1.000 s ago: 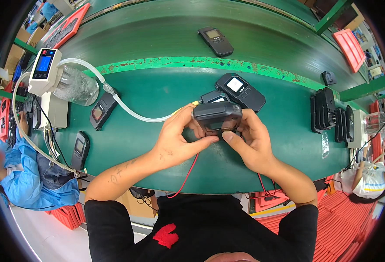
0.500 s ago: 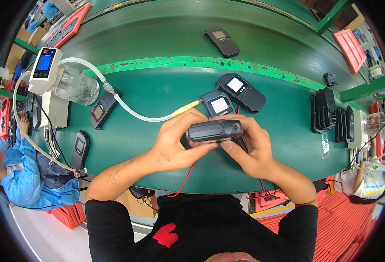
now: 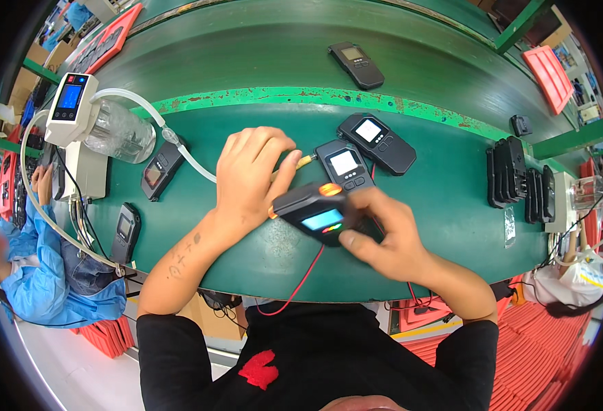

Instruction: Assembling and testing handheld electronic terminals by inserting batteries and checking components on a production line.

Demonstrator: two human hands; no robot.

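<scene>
My right hand grips a black handheld meter, tilted above the bench. Its screen glows light blue, small coloured lights show beside it, and orange lights shine at its corners. My left hand is closed over the clear hose near its yellow end, hiding most of that end. The tip of the hose meets a second meter with a white lit screen, which lies flat just beyond my hands. A larger black meter, also with a white screen, rests behind it, close by.
A white pump unit with a blue display and a clear jar stands at left. Two dark-screened meters lie near it; another meter is on the belt. Several black units stand at right. A red wire crosses the bench edge.
My left hand has left the held meter and moved up-left onto the hose. The meter, now only in my right hand, has turned to show a lit screen. The belt meter has shifted slightly right.
</scene>
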